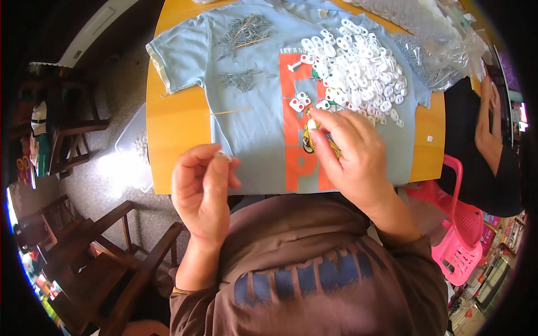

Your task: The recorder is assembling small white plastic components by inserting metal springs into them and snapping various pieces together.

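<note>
A light blue T-shirt (246, 123) with an orange print lies spread over a yellow table (174, 123). On it sits a heap of small white plastic clips (358, 67) and two piles of thin metal pins (244, 31). My left hand (202, 190) is raised above the table's near edge, its thumb and fingers pinched on a tiny white piece (223, 157). My right hand (353, 154) rests on the shirt just below the heap, fingers closed around a small yellow-handled tool (311, 124) whose tip points toward loose clips (298, 103).
Clear plastic bags (431, 39) of parts lie at the table's far right. Another person in black (487, 140) sits to the right. A pink plastic chair (462, 224) stands at right, dark wooden chairs (112, 246) at left. Two thin wooden sticks (232, 112) lie on the shirt.
</note>
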